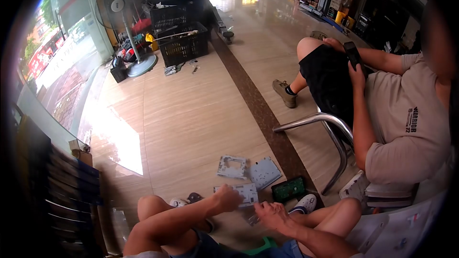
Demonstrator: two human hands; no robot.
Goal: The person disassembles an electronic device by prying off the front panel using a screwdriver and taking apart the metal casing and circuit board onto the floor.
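My left hand (228,198) is closed, blurred at its edge, over a pale metal plate (247,193) on the floor; what it holds, if anything, I cannot make out. To its right my right hand (273,215) has its fingers bent together, with a small, indistinct piece near the fingertips. Beyond the hands lie a light metal frame with a square opening (232,166) and a flat grey panel (264,172). A green circuit board in a dark tray (288,189) rests beside my right shoe.
At the right a seated person (406,114) holds a dark phone, near a chromed chair leg (342,150). Black crates (184,45) and a standing fan (141,65) are at the back left. Dark racks (71,186) stand at the left edge.
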